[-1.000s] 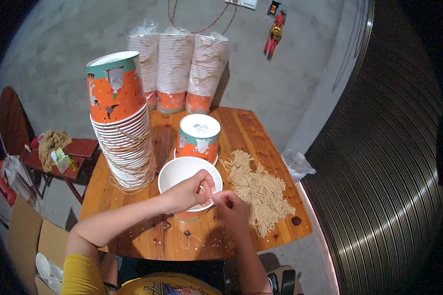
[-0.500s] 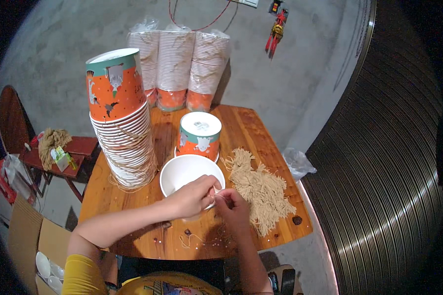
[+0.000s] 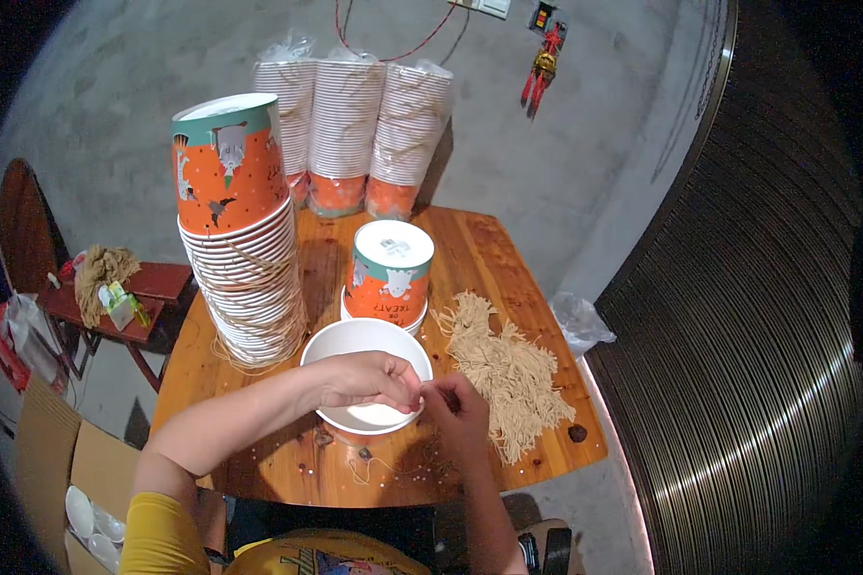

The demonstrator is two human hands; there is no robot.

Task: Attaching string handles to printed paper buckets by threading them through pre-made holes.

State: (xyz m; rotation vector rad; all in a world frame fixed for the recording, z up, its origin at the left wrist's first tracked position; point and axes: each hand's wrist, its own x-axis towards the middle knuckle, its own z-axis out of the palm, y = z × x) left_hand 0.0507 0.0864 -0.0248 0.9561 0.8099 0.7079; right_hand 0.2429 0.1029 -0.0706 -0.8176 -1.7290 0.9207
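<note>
A white paper bucket (image 3: 355, 335) stands mouth up at the table's front, its mouth facing me. Across its near right rim reaches my left hand (image 3: 369, 377), fingertips pinched together. Close against it, my right hand (image 3: 458, 412) also pinches at the rim. A thin cord runs between the fingertips, mostly hidden by them; a loose tan length of cord (image 3: 379, 471) lies on the wood below. Right of the hands is a heap of cut tan cords (image 3: 508, 369). Behind the bucket, an orange and green printed bucket (image 3: 393, 287) stands upside down.
A tall leaning stack of upturned buckets (image 3: 240, 259) with cords hanging from their rims rises at left. Several plastic-wrapped bucket stacks (image 3: 345, 125) stand along the back of the wooden table (image 3: 470, 249). An open cardboard box (image 3: 105, 470) sits at lower left. A ribbed metal shutter (image 3: 757, 316) is at right.
The white bucket has shifted slightly left and nearer to me, and my left hand has turned, its fingers lower. The bit of cord that showed between my fingertips is now mostly hidden.
</note>
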